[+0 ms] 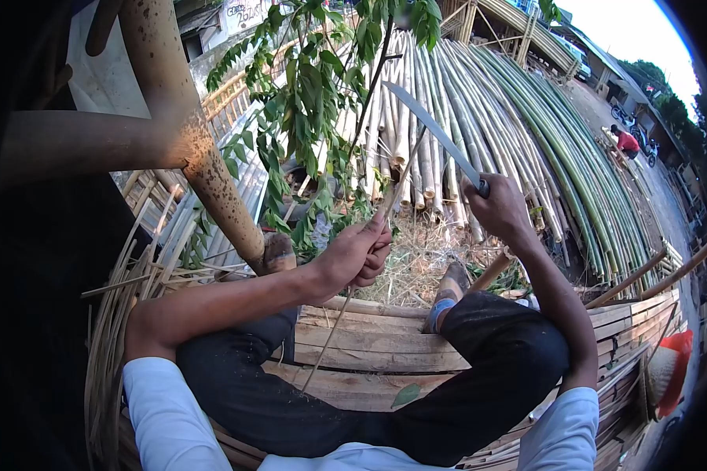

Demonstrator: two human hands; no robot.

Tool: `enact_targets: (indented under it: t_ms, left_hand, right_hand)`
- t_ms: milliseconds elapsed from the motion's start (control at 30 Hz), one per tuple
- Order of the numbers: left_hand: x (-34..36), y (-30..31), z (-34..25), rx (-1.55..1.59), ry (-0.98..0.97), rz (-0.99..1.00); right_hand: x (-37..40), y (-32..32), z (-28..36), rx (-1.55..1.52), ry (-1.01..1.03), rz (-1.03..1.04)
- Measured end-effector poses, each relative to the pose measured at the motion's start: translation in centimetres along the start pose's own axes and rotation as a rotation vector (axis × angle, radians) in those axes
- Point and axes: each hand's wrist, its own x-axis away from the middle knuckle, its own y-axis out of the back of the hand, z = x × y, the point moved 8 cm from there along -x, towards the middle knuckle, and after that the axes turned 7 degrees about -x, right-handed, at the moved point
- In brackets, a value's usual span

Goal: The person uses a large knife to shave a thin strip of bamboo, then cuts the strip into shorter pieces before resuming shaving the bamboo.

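Observation:
My left hand (359, 255) is closed around a thin bamboo strip (330, 339), which slants from between my legs up past my fist. In my right hand (498, 206) is the dark handle of a long machete (436, 132), its pale blade pointing up and to the left. The blade passes close to the strip's upper end, overlapping near it in this view. Both hands are over the ground in front of my knees, the right one a little higher than the left.
I sit on a bamboo slat bench (385, 357). Ahead lie rows of long bamboo poles (487, 118). A leafy branch (310, 86) hangs at centre left, beside a thick bamboo post (204, 149). Split strips (122, 314) stand at left. A person in red (627, 141) is far right.

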Motion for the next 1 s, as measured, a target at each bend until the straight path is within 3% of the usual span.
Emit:
enact_targets:
  t_ms: [100,233,433,900,1000]
  left_hand:
    - [-0.4,0.3,0.1,0.005,-0.001,-0.01]
    - [-0.8,0.7,0.3,0.026,0.01,-0.023]
    - [-0.5,1.3,0.8,-0.041,0.056,-0.073]
    - [-0.4,0.9,0.6,0.02,0.035,-0.012]
    - [-0.1,0.7,0.5,0.031,0.022,0.017]
  right_hand:
    - [0.5,0.0,0.0,-0.08,-0.026,-0.003]
    - [1.8,-2.0,3.0,0.051,0.329,0.108]
    - [2.9,-4.6,6.1,0.194,0.497,0.246]
    - [1.0,-3.9,4.8,0.321,0.375,0.163]
    - [-0.7,-0.4,0.4,0.067,0.063,-0.009]
